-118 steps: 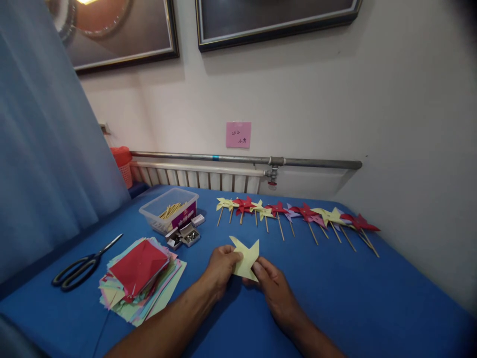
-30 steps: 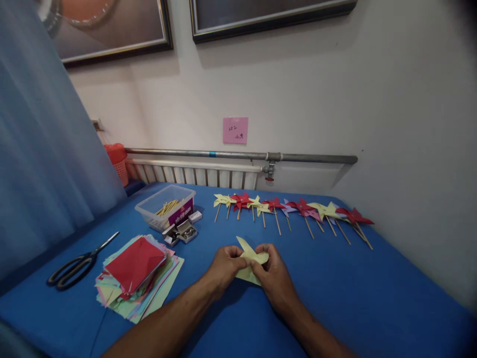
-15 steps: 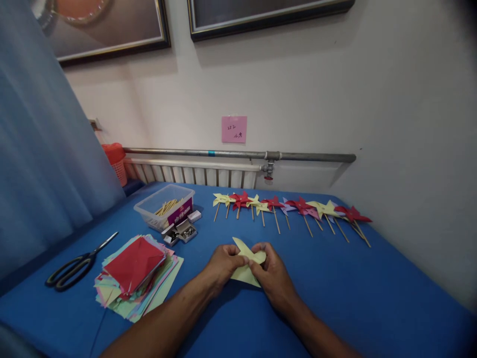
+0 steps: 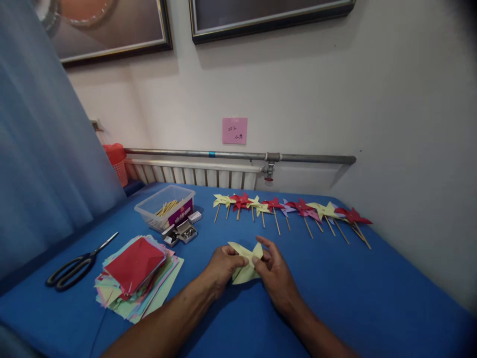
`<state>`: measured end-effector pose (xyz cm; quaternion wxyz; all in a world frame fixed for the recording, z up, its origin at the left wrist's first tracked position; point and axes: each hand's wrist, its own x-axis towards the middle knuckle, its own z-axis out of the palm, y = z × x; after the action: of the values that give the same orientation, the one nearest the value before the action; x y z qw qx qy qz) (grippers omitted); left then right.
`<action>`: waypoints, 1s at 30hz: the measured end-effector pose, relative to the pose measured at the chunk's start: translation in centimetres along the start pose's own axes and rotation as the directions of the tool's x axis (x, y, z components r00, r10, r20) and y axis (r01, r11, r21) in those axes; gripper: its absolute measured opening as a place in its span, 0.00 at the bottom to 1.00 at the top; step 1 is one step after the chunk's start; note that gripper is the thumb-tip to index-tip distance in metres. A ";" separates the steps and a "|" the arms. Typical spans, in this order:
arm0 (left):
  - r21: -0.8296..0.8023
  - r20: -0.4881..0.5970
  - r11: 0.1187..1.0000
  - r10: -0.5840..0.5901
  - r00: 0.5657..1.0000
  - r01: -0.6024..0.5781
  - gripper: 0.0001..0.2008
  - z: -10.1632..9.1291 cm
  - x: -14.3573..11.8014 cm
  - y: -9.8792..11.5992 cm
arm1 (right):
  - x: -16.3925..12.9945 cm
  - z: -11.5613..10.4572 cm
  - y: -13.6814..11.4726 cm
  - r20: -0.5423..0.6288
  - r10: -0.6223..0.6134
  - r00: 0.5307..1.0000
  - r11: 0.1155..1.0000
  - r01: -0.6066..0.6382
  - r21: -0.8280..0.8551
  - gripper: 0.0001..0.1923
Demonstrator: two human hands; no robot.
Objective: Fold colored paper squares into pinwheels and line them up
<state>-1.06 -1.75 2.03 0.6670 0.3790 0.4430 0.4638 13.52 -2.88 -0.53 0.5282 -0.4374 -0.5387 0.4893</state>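
Observation:
Between my hands is a pale yellow paper pinwheel (image 4: 246, 274), partly folded, with blades bent toward its middle and no stick visible on it. My left hand (image 4: 222, 268) pinches its left side, the thumb pressed near the centre. On the right side, my right hand (image 4: 275, 271) grips a blade with the thumb in front, and its index finger is lifted off the paper. Behind my hands lies a row of finished-looking pinwheels (image 4: 274, 203) in red, yellow, pink and lilac, on wooden sticks.
To the left lie a stack of coloured paper squares (image 4: 136, 263) and black-handled scissors (image 4: 76, 266). A clear plastic box (image 4: 149, 211) holds wooden sticks, with small open boxes of metal pins (image 4: 187, 231) beside it. A blue cloth (image 4: 335, 303) covers the table; pipes (image 4: 238, 155) run along the wall.
The paper has turned slightly in my hands and another blade now stands up on the right. My right index finger has lifted and straightened.

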 end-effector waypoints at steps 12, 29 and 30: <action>-0.268 -0.237 0.957 0.044 0.971 -0.109 0.12 -0.7 1.1 -0.1 | -1.5 0.7 0.2 0.026 -0.107 0.994 0.969 0.110 -0.220 0.25; -0.324 -0.088 0.944 0.035 0.996 -0.062 0.12 0.2 0.3 -0.3 | -1.4 0.7 0.0 0.178 -0.404 0.897 0.625 0.413 -0.663 0.11; -0.322 -0.088 0.945 0.034 0.996 -0.060 0.13 0.2 0.3 -0.3 | -1.5 0.8 -0.1 0.162 -0.407 0.899 0.634 0.406 -0.658 0.09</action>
<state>-0.74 -1.58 1.76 0.6904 0.2552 0.3783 0.5613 12.83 -4.44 -0.65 0.4290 -0.4667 -0.7629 0.1272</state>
